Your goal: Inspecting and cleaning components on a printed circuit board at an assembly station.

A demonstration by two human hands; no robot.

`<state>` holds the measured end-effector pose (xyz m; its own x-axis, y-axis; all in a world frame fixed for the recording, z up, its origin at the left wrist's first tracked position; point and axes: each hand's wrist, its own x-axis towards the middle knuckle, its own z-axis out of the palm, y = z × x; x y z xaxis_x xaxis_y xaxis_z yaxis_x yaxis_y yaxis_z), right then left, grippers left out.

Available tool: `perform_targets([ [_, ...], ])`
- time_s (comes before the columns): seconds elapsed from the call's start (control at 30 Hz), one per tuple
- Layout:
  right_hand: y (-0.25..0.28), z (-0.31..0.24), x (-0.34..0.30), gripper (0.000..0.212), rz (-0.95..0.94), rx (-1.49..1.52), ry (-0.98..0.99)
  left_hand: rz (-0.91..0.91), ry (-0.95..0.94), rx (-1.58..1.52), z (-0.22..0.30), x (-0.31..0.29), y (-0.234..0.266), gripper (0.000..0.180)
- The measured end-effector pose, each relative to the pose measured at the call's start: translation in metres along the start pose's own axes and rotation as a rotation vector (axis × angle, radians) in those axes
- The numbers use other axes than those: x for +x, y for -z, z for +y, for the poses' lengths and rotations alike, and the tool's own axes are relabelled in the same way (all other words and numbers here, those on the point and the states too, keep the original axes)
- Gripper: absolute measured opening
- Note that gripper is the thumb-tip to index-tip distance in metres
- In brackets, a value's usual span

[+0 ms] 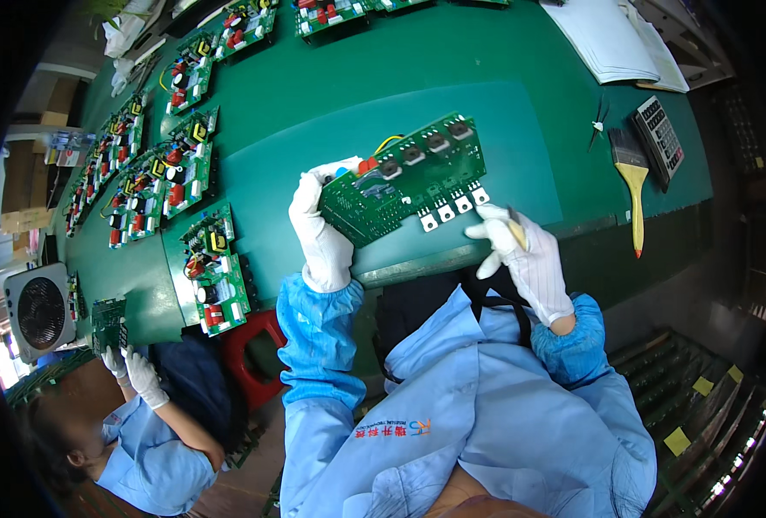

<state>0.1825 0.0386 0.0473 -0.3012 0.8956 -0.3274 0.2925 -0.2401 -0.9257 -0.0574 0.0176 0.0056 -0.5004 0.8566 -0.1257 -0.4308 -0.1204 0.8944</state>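
My left hand (321, 229), in a white glove, grips the left end of a green circuit board (417, 177) and holds it tilted above the bench mat. Dark round parts line the board's upper edge, and a red part and a yellow wire show behind it. Several flat transistors (462, 204) stick out along its lower edge. Close to the rightmost of them is my right hand (519, 250), gloved too, with some fingers stretched toward the board. A thin tan thing with a dark tip (516, 228) shows at that hand; its kind is unclear.
Several populated circuit boards (189, 164) stand at the left and far side of the green bench (383, 73). A brush (631, 177), a calculator (659, 138) and papers (607, 39) lie at right. At lower left a co-worker (154, 432) holds a board near a fan (42, 311).
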Motion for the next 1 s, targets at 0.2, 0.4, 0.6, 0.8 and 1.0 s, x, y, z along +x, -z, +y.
perform_targets([
  [0.2,-0.032,-0.012,0.034,0.033,0.055,0.454,0.188,-0.346,-0.064,-0.215,-0.003,-0.002,0.002,0.06],
  [0.4,0.01,-0.076,0.062,0.028,0.428,-0.092,0.762,-0.415,-0.076,-0.017,-0.014,0.006,-0.007,0.073],
  [0.6,0.0,-0.07,0.074,0.045,0.376,-1.138,1.279,-0.445,-0.227,0.082,-0.008,0.007,-0.005,0.066],
  [0.8,-0.013,-0.071,0.06,0.056,0.109,-0.908,1.2,-0.477,-0.184,0.253,0.0,-0.002,-0.007,0.046],
  [1.0,0.016,-0.039,0.022,0.032,-0.051,-0.695,0.944,-0.507,-0.158,0.204,0.002,0.002,-0.006,0.045],
])
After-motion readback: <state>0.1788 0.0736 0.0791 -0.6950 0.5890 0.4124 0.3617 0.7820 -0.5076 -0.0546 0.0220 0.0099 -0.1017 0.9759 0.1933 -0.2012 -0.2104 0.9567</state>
